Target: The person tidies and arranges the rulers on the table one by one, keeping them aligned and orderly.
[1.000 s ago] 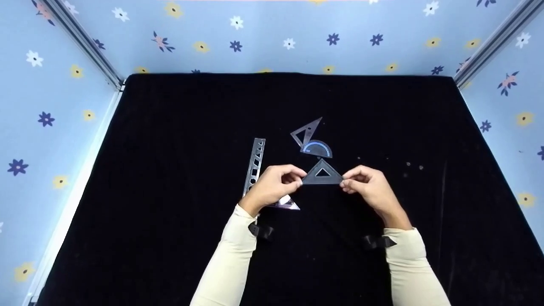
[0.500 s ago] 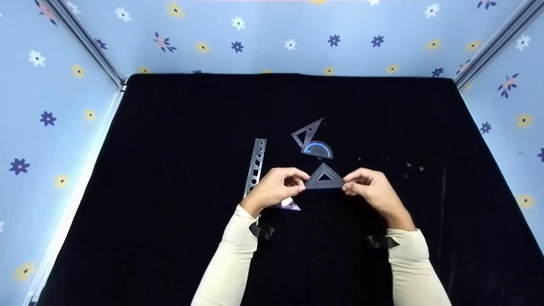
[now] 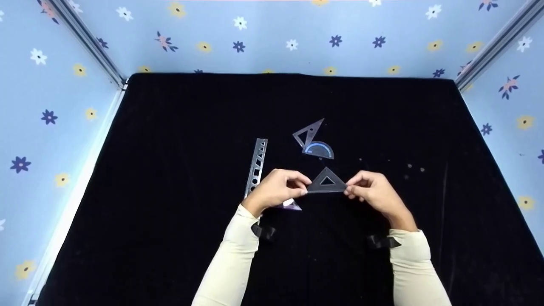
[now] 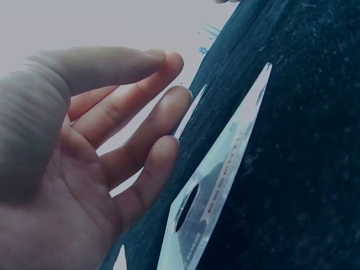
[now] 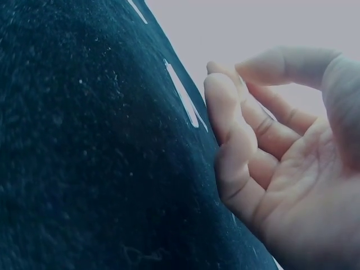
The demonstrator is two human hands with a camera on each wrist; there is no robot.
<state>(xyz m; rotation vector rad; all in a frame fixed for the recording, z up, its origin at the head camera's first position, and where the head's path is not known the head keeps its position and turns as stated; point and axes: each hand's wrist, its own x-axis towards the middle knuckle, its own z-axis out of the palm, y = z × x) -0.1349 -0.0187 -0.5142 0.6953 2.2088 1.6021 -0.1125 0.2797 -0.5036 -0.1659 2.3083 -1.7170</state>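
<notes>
A clear triangular set square with a triangular cutout is stretched between both hands, its peak pointing away from me. My left hand pinches its left corner between thumb and fingers. At the right corner, thumb and fingertips of my right hand pinch it likewise. Under the left hand lies another set square, purple-tinted and mostly covered; a clear set square shows below the fingers in the left wrist view. Beside that hand lies a clear stencil ruler, its lower end hidden.
Beyond the held piece lie a protractor with a blue arc and a slim set square, overlapping at one corner. Small pale specks dot the black cloth on the right. Blue flowered panels enclose the table's back and sides.
Both hands have drawn the set square slightly towards me and to the right, widening its distance from the protractor. The other pieces lie as before.
</notes>
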